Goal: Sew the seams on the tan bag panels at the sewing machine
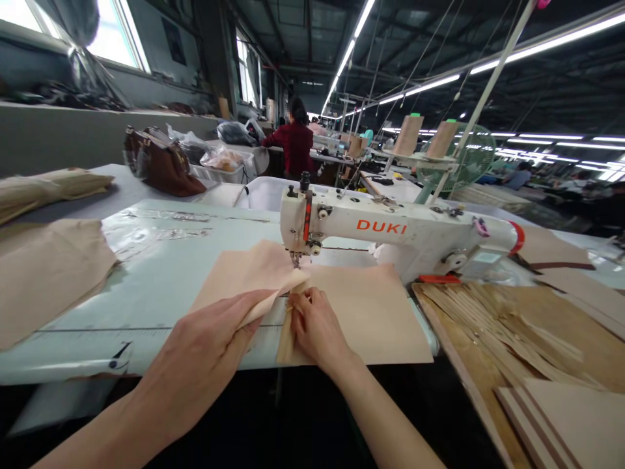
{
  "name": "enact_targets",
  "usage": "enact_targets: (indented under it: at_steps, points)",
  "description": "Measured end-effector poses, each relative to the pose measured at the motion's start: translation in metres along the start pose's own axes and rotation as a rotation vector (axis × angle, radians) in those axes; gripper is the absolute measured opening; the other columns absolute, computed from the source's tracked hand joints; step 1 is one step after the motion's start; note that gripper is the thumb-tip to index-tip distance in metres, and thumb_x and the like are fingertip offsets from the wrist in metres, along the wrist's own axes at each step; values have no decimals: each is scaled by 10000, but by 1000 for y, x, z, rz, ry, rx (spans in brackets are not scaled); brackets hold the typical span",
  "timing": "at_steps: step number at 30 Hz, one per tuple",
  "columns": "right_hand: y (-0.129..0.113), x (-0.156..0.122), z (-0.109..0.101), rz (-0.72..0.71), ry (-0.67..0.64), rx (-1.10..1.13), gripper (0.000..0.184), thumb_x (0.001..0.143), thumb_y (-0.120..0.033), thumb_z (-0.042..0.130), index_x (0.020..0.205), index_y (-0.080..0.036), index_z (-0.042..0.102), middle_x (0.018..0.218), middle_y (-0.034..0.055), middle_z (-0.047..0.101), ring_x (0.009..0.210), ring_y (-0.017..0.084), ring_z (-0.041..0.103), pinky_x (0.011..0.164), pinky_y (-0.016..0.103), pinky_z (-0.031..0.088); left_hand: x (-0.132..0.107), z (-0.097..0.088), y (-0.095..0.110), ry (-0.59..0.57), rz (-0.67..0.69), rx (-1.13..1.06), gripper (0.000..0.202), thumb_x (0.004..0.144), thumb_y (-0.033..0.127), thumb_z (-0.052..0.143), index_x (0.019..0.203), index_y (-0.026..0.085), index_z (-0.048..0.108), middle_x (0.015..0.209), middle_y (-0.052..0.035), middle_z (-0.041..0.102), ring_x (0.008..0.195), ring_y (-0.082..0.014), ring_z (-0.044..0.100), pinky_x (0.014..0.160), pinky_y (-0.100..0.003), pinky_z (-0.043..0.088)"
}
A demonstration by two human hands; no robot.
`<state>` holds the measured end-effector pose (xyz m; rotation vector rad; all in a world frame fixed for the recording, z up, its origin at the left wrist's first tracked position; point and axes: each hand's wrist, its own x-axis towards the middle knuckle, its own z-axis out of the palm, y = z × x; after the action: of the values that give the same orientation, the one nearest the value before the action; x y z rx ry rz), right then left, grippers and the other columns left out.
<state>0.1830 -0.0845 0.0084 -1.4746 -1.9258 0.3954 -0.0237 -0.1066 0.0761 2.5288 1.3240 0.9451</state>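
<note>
Two beige leather pieces [371, 312] lie under the needle of a white DUKI sewing machine [390, 231] on a pale green table [146, 293]. My left hand [209, 345] rests on the left piece, fingers curled around its folded edge. My right hand [315, 326] pinches the seam edge and a narrow beige strip [286, 345] just in front of the presser foot [296, 260].
More beige pieces [43, 273] lie at the left. Stacked tan strips and panels [527, 339] fill a board at the right. A brown bag [161, 163] and plastic bags sit behind. A person in red [295, 146] works farther back. Thread cones [407, 133] stand behind the machine.
</note>
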Motion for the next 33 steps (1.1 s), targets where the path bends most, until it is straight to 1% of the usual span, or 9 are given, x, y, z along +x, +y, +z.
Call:
enact_targets:
  at_steps: [2,5,7,11,14,17,20,23,33]
  points:
    - [3,4,6,15,5,12,273,825,3,496,928,-183,668,993,82,583,1004,223,550,910,357,481,6,-3,2,-13,-15,-14,370,1027,410,399,1318,307,602,1278,19,687,1107,-217,677,972,-289,521]
    - [2,-11,1,47,39,39,274,831,32,417,800,-179,589,920,63,559,913,191,554,851,334,488,8,-4,2,-37,-15,-37,358,1022,375,404,1304,303,613,1270,16,692,1112,-204,673,980,-277,510]
    - [-1,-28,-7,7,12,91,296,805,45,421,891,-181,590,984,63,557,964,192,541,882,338,479,8,-3,1,-47,-20,-58,347,1021,360,405,1282,305,625,1245,22,704,1096,-190,679,978,-260,506]
    - [1,-52,-19,-160,-145,100,537,732,64,491,1162,-238,597,1180,50,552,1147,211,480,1002,363,430,5,1,0,-79,-53,-101,348,1031,359,395,1289,299,620,1218,21,712,1081,-185,685,935,-240,520]
    - [11,-54,-22,-196,-177,29,544,725,38,575,1185,-251,609,1195,48,568,1130,229,486,977,380,441,3,2,0,-82,-50,-158,325,1034,363,406,1266,293,623,1188,25,721,1062,-177,690,929,-223,516]
    - [23,-53,-16,-255,-114,4,422,782,-20,663,1130,-258,648,1139,45,605,1067,231,512,913,384,455,1,3,0,-79,-52,-195,312,1035,358,410,1249,287,625,1172,26,724,1040,-167,695,918,-209,517]
    - [30,-56,-5,-328,14,10,276,888,-89,653,1105,-258,673,1039,40,651,990,214,533,858,379,453,-1,4,-1,-108,-62,-202,324,1035,314,392,1276,280,607,1187,17,716,1060,-160,687,913,-213,519]
    - [32,-60,2,-388,109,33,276,937,-103,618,1152,-266,674,999,29,684,957,200,537,836,380,445,-4,4,-1,-141,-60,-213,329,1030,288,387,1283,274,597,1186,12,711,1088,-155,675,952,-226,507]
    - [29,-60,0,-399,108,14,342,939,-155,645,1228,-333,686,988,14,724,890,197,532,771,386,442,-11,9,0,-172,-49,-248,328,1025,263,367,1257,270,598,1143,3,715,1076,-160,677,944,-233,511]
